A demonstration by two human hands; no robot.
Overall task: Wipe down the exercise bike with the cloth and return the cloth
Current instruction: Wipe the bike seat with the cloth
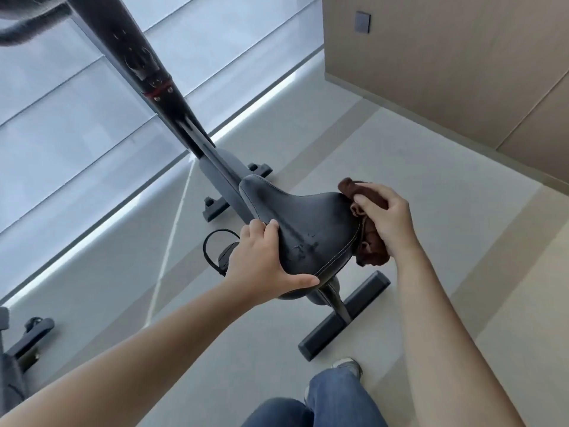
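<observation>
While the left hand (261, 260) steadies the near left edge of the black saddle (308, 229), its fingers curl over the rim and the thumb lies along the underside lip, so it is gripping the seat itself. The right hand (388, 220) presses a crumpled brown cloth (371, 245) against the saddle's right side; the fingers are bent around the fabric and hold it bunched, with one end poking out above the knuckles and a thicker wad hanging below the palm. Faint scuffs or damp marks show on the saddle's top near the stitched seam.

The saddle belongs to a dark exercise bike (215, 167) standing on a pale floor (415, 155). Its long frame post rises away toward the upper left, with a red ring partway along it. Below the saddle, the rear stabiliser bar (345, 315) rests flat on the floor, and the front stabiliser (237, 189) sits further off beneath the post. A pedal with a strap loop (220, 251) shows just left of the left hand.

Blue jeans (332, 399) and a shoe (348, 366) stand close behind the rear bar. A beige wall (446, 66) with a dark switch plate (363, 22) is off to the right.
</observation>
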